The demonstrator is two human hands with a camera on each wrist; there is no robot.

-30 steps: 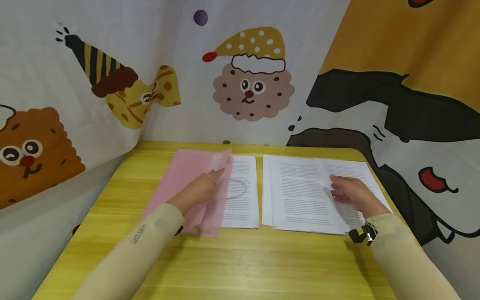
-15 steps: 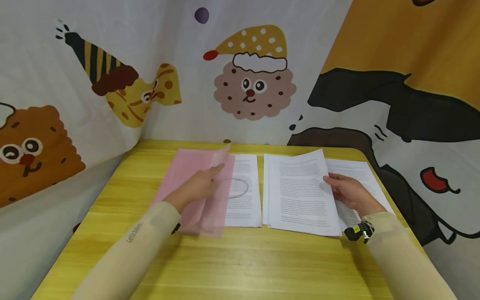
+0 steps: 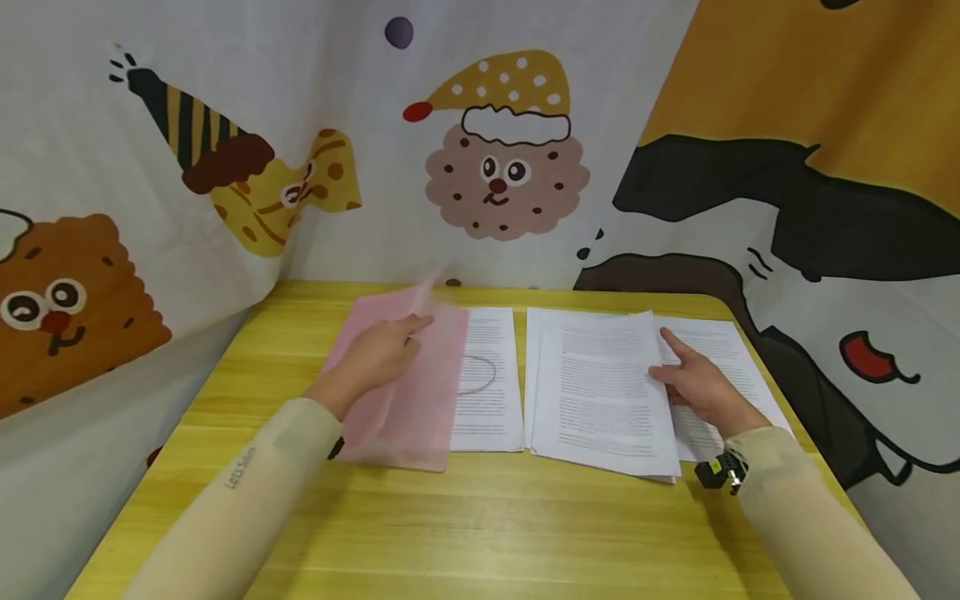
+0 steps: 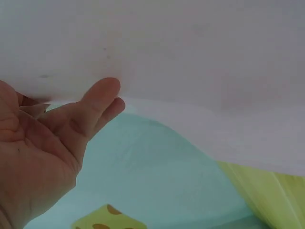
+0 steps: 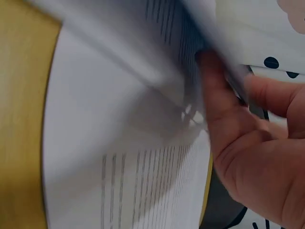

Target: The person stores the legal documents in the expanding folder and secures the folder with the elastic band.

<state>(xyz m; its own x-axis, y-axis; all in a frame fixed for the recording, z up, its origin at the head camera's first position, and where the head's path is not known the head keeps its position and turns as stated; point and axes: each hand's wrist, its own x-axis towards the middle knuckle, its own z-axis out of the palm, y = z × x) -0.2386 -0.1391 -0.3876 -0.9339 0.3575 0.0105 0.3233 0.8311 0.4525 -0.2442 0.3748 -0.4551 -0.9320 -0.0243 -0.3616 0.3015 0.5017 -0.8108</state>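
My sleeves [image 3: 217, 517] are cream, the left with dark lettering [image 3: 241, 468]; I see a pink folder [image 3: 423, 417], white sheets [image 3: 600, 392] in grey printed lines, a yellow wood-grained surface [image 3: 495, 533] and a white cartoon-patterned cloth [image 3: 337, 67].

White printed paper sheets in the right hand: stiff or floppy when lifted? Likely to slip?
Probably floppy: the white printed paper sheets look thin, and mainly the edge the right hand pinches looks raised. May slip apart: lower right corners sit offset, no binding visible.
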